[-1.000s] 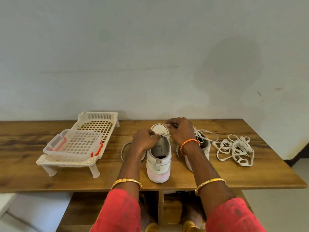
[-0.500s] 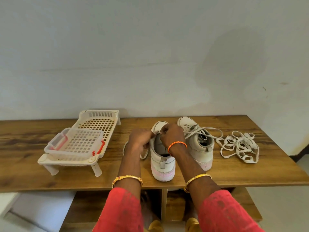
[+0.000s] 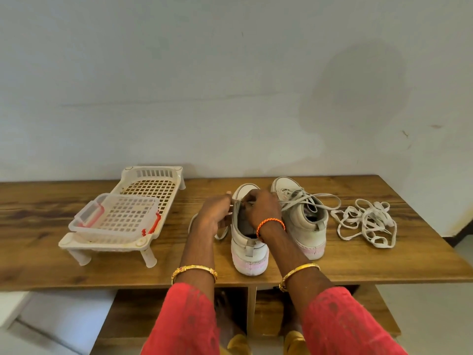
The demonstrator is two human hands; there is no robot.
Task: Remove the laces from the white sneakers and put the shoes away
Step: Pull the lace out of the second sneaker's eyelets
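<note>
Shifting back from toe to eyelets, right hand (image 3: pixel 261 208) pinches lace (image 3: pixel 222 233).

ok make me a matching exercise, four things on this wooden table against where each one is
Things:
1. white plastic lattice rack
2. clear plastic lidded box
3. loose pile of white laces
4. laced white sneaker

Places:
A. far right of the table
B. on top of the rack
C. left part of the table
D. just right of the sneaker under both hands

Pairs: 1-C, 2-B, 3-A, 4-D
</note>
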